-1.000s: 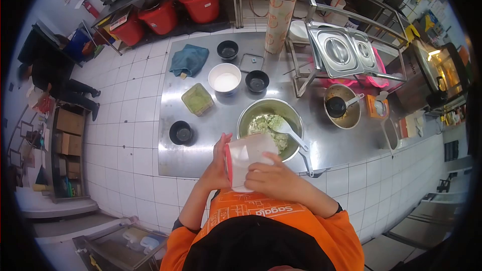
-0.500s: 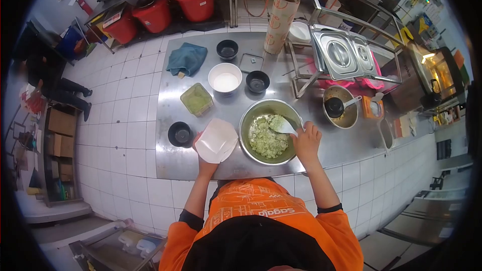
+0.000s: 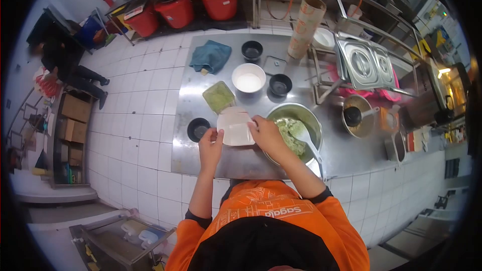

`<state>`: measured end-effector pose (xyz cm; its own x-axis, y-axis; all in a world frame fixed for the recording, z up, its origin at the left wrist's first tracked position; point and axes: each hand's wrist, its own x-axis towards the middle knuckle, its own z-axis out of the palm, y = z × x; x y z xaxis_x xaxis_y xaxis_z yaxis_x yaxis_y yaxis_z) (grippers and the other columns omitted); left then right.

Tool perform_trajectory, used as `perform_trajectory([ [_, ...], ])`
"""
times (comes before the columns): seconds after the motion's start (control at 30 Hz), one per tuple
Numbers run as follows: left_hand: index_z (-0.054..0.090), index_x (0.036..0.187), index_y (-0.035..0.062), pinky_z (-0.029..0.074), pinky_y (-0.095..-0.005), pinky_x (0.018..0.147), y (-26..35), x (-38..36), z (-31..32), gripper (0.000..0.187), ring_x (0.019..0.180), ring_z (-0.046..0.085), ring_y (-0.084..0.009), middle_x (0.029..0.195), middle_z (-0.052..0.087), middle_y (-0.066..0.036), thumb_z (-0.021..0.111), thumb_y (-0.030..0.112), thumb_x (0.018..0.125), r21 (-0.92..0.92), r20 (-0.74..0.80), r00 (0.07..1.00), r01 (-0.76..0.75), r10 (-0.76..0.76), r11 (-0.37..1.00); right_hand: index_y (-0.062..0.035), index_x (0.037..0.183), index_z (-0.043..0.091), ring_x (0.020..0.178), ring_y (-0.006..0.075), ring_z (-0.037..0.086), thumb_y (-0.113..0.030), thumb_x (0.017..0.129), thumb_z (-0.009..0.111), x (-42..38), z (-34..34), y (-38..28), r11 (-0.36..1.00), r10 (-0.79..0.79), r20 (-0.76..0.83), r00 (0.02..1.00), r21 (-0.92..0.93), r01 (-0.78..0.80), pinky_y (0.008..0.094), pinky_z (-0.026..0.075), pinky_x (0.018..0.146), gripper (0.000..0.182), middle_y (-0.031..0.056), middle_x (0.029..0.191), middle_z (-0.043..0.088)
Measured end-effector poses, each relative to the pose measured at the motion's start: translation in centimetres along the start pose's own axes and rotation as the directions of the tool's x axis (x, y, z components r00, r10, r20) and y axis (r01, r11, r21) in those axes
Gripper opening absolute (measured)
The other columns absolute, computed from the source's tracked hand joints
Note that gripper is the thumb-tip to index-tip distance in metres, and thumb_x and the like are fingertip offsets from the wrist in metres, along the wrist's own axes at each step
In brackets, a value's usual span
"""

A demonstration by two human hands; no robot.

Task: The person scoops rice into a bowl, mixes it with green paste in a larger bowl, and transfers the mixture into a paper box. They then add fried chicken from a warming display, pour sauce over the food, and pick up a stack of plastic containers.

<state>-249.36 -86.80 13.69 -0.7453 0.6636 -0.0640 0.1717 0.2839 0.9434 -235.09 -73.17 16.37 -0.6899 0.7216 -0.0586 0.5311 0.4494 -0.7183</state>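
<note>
Both hands hold a pale paper food box (image 3: 236,129) above the table's front half. My left hand (image 3: 211,142) pinches its left side, while my right hand (image 3: 267,133) grips the right edge. The box's flaps stand up and its inside faces me. Under my right forearm sits a steel mixing bowl (image 3: 313,121) with a chunky pale green mixture (image 3: 287,131). A white spatula (image 3: 303,134) leans in that bowl, its handle over the near rim. Close to my left hand is a black bowl (image 3: 199,129). Behind the box lies a square container of green stuff (image 3: 219,97).
Across the steel table (image 3: 201,164) stand a white tub (image 3: 249,78), black bowls (image 3: 280,85), a teal cloth (image 3: 210,56) and an upright paper roll (image 3: 306,27). A rack with steel lids (image 3: 360,62) and a pan (image 3: 357,115) are at right. Another person (image 3: 70,65) stands far left.
My right hand has let go of the spatula, left it in the bowl, and moved left to the box. The box is now in both hands. The view has shifted leftward.
</note>
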Motion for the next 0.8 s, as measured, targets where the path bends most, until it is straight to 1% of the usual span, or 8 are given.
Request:
perform_trajectory([
  [0.1,0.061,0.095,-0.0032,0.053,-0.0283,0.067,-0.1,-1.0,-1.7,0.022,0.079,0.062,-0.0151,0.089,0.062,-0.009,0.059,0.017,0.087,-0.346,0.058,0.987,0.162,-0.151,0.924,0.0024,0.107,0.059,0.075,0.0234,0.065,-0.022,0.089,0.057,-0.6,1.0,2.4,0.918,0.087,-0.008,0.996,0.389,-0.077,0.0336,0.051,0.072,0.03,0.0133,0.098,0.065],
  [0.13,0.058,0.103,-0.0021,0.054,-0.029,0.07,-0.6,-1.2,-2.5,0.024,0.084,0.062,-0.0159,0.095,0.062,-0.008,0.057,0.017,0.088,-0.434,0.128,0.953,0.302,-0.273,0.849,0.0066,0.104,0.057,0.084,0.0227,0.065,-0.019,0.092,0.051,-1.5,-0.1,0.6,0.507,0.269,0.225,0.936,0.793,-0.337,0.0335,0.053,0.077,0.028,0.0151,0.098,0.064],
  [0.17,0.058,0.103,-0.0021,0.054,-0.029,0.07,-1.6,-1.4,-3.1,0.024,0.084,0.062,-0.0159,0.095,0.062,-0.008,0.057,0.017,0.088,-0.435,0.119,0.952,0.305,-0.281,0.847,0.0066,0.104,0.057,0.084,0.0227,0.065,-0.019,0.092,0.051,-1.9,0.2,0.8,0.507,0.265,0.236,0.935,0.791,-0.344,0.0335,0.053,0.077,0.028,0.0151,0.098,0.064],
  [0.23,0.05,0.117,-0.0017,0.054,-0.0298,0.077,-4.9,-1.9,-3.4,0.032,0.089,0.062,-0.0173,0.103,0.061,-0.008,0.053,0.013,0.089,-0.76,0.404,0.863,0.502,-0.305,0.414,0.0066,0.111,0.053,0.085,0.0184,0.064,-0.017,0.094,0.049,-2.9,0.9,1.7,-0.076,0.135,0.5,0.855,0.866,-0.495,0.03,0.054,0.078,0.029,0.0125,0.102,0.062],
  [0.37,0.041,0.13,0.0051,0.051,-0.0331,0.082,-3.4,-3.9,-2.8,0.041,0.1,0.059,-0.0206,0.117,0.056,-0.008,0.049,0.013,0.092,-0.881,0.266,0.912,0.362,-0.314,0.305,0.0024,0.116,0.051,0.092,0.0177,0.062,-0.018,0.094,0.05,-5.4,4.2,2.1,-0.022,0.03,0.519,0.854,0.855,-0.518,0.0312,0.053,0.08,0.03,0.0096,0.106,0.061],
  [0.6,0.038,0.136,0.0109,0.042,-0.0342,0.094,-6.8,-4.9,-3.6,0.047,0.12,0.044,-0.022,0.132,0.042,-0.01,0.051,0.016,0.091,-0.655,0.266,0.904,0.424,-0.334,0.625,-0.0016,0.119,0.045,0.093,0.0161,0.058,-0.015,0.093,0.051,-7.2,7.7,3.4,0.122,-0.076,0.495,0.866,0.866,-0.484,0.0312,0.051,0.072,0.03,0.0084,0.109,0.058],
  [0.73,0.037,0.136,0.0101,0.041,-0.0333,0.096,-0.2,-7.7,-3.1,0.051,0.12,0.043,-0.0216,0.131,0.043,-0.012,0.052,0.007,0.087,-0.816,0.163,0.928,0.317,-0.335,0.483,-0.0038,0.119,0.043,0.097,0.0172,0.057,-0.013,0.092,0.051,-8.1,7.5,2.1,0.017,-0.057,0.516,0.855,0.856,-0.516,0.0326,0.05,0.078,0.03,0.0091,0.11,0.057],
  [0.8,0.031,0.14,0.0058,0.032,-0.0324,0.102,1.5,-8.9,-3.0,0.064,0.125,0.039,-0.0225,0.132,0.043,-0.013,0.052,-0.004,0.08,-0.663,0.079,0.953,0.269,-0.292,0.698,-0.0039,0.123,0.04,0.103,0.0197,0.055,-0.015,0.09,0.053,-7.6,8.4,3.8,0.014,-0.008,0.519,0.855,0.855,-0.519,0.0356,0.048,0.083,0.037,0.0117,0.113,0.055],
])
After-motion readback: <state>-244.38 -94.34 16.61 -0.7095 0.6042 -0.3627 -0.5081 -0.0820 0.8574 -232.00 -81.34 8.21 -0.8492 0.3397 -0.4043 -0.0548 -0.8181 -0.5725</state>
